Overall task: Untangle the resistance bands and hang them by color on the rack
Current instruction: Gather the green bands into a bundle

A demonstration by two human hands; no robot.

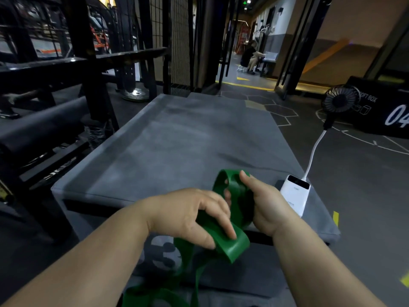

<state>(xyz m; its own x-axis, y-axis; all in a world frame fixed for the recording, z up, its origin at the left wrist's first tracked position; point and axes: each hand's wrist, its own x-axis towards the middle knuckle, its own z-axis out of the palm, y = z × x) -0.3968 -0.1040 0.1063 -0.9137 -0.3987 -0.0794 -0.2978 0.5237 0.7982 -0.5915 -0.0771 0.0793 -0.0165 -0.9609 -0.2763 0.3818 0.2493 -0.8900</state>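
Dim gym, with a grey padded box (177, 140) in front. Over its near edge the left hand (190, 216) pinches a fold of the green band (234, 245), and the right hand (267, 204) grips its loop. Untangling seems underway; next the band needs pulling straight, then the black rack (88, 63).

The green band (230, 244) was a wide, flat strip of smooth rubber, held up over the near edge of a grey padded box (177, 140). Its upper loop wrapped round the fingers of the right hand (265, 204), thumb pressed on top. The left hand (190, 216) gripped a fold lower down. The rest hung in twisted, overlapping strands below.
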